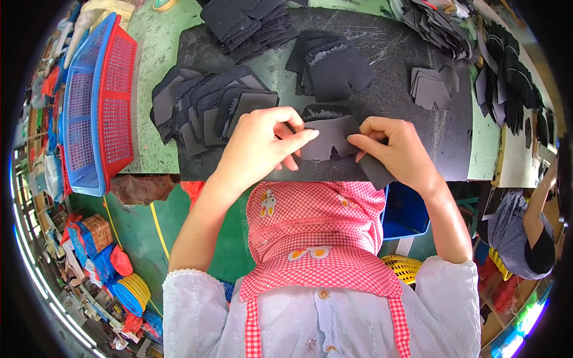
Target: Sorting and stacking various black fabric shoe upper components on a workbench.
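Both hands pinch a flat dark grey cut piece (329, 136) with a notched lower edge, near the front edge of the black work mat (436, 143). My left hand (267, 138) grips its left end between thumb and fingers. My right hand (395, 146) closes on its right end. A second small dark piece (376, 172) hangs below the right fingers; whether it is a separate one I cannot tell. Just behind lies another black piece (325, 112) with a rough, frayed-looking edge. Beside my left hand, overlapping black pieces (206, 107) lie fanned out.
More stacks of black pieces (331, 65) lie farther back, with a small grey stack (430, 88) at the right. Nested red and blue plastic baskets (116, 101) stand at the table's left. A blue bin (406, 212) sits below the front edge. Another person's arm (540, 203) shows at far right.
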Demonstrator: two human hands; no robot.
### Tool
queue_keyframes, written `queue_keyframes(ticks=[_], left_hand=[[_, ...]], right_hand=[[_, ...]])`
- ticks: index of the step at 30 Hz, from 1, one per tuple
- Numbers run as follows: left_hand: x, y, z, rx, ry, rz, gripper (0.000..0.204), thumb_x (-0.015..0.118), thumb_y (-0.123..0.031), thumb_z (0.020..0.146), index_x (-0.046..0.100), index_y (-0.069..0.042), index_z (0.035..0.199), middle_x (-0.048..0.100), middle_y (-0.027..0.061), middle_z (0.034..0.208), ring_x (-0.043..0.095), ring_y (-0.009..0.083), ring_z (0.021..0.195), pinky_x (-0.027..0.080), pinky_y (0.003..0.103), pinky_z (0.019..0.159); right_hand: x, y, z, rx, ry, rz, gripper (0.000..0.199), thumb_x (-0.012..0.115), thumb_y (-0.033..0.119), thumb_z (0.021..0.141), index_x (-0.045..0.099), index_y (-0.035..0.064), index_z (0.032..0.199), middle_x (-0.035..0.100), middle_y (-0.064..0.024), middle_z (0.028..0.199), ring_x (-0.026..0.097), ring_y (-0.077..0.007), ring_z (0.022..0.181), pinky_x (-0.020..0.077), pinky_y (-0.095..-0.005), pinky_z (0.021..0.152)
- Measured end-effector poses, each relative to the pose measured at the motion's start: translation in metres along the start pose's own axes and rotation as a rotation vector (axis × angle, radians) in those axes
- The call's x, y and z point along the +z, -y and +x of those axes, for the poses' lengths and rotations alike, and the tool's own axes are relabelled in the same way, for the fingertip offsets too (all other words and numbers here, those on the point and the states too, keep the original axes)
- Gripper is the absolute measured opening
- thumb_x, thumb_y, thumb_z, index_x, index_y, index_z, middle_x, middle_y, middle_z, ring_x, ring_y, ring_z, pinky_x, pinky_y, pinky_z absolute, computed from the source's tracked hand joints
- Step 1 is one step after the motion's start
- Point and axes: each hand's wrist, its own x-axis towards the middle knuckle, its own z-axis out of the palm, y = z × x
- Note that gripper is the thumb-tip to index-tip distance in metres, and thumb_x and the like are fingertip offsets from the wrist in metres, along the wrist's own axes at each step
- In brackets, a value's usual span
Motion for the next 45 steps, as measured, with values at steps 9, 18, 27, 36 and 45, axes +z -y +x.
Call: queue_keyframes(ticks=[9, 18, 27, 36, 45], left_hand=[[0.007, 0.011, 0.008, 0.020, -0.043, 0.147, 0.025, 0.078, -0.023, 0.098, 0.064, -0.004, 0.090, 0.068, 0.0029, 0.068, 0.069, 0.0103, 0.057, 0.047, 0.024, 0.047], [0.020, 0.007, 0.004, 0.540, -0.346, 0.755, 0.038, 0.081, -0.012, 0.085, 0.064, -0.011, 0.119, 0.063, 0.0083, 0.094, 0.067, 0.0254, 0.087, 0.056, 0.037, 0.072], [-0.018, 0.025, -0.020, 0.468, -0.708, 0.848, 0.046, 0.076, -0.001, 0.087, 0.073, -0.018, 0.129, 0.059, 0.0081, 0.129, 0.056, 0.0289, 0.115, 0.047, 0.039, 0.101], [0.018, -0.019, 0.042, 0.759, -0.599, 0.726, 0.049, 0.089, -0.026, 0.074, 0.075, -0.020, 0.120, 0.063, 0.0090, 0.125, 0.055, 0.0346, 0.124, 0.045, 0.048, 0.104], [0.033, -0.011, 0.094, 0.806, -0.564, 0.451, 0.016, 0.078, -0.021, 0.094, 0.081, -0.008, 0.102, 0.077, 0.0032, 0.102, 0.068, 0.0199, 0.095, 0.053, 0.035, 0.089]], right_hand=[[0.005, 0.007, 0.000, -0.007, 0.014, -0.272, 0.029, 0.078, 0.028, 0.092, 0.077, 0.0002, 0.088, 0.074, -0.0133, 0.076, 0.070, -0.0245, 0.066, 0.0548, -0.0348, 0.067], [0.013, 0.009, 0.002, -0.077, -0.202, -0.626, 0.042, 0.086, 0.035, 0.084, 0.062, 0.0067, 0.105, 0.073, -0.0129, 0.078, 0.074, -0.0352, 0.075, 0.0576, -0.0426, 0.069], [-0.019, -0.019, -0.004, -0.234, -0.315, -0.244, 0.029, 0.081, 0.021, 0.091, 0.066, 0.0030, 0.107, 0.065, -0.0122, 0.076, 0.064, -0.0231, 0.064, 0.0503, -0.0333, 0.063], [-0.033, -0.016, -0.002, -0.248, -0.221, -0.210, 0.015, 0.070, 0.011, 0.098, 0.070, 0.0012, 0.109, 0.064, -0.0101, 0.076, 0.058, -0.0171, 0.066, 0.0494, -0.0316, 0.066], [-0.021, 0.001, 0.023, -0.366, -0.300, -0.372, 0.031, 0.068, 0.012, 0.097, 0.070, 0.0106, 0.127, 0.066, -0.0133, 0.078, 0.067, -0.0260, 0.069, 0.0529, -0.0354, 0.070]])
